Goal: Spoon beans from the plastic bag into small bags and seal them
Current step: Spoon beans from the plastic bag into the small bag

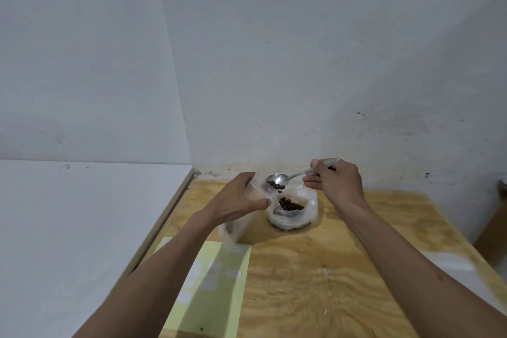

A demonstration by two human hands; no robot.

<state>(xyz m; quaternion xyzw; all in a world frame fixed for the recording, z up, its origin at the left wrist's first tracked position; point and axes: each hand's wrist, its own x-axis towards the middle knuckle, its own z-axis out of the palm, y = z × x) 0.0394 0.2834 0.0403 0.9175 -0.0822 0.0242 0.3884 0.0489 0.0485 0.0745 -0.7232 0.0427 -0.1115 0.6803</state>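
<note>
Right hand [333, 181] tipping spoon [278, 180] at small bag [253, 192] rim, left hand [241, 199] gripping

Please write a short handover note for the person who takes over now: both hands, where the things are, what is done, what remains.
Left hand holds the small bag open, upright on the table.
Right hand grips the spoon, tilted over the small bag's mouth, a few beans on it.
Plastic bag of beans stands open beside it.
Done: a scoop lifted.
Left: tip beans in, fill, seal.
</note>
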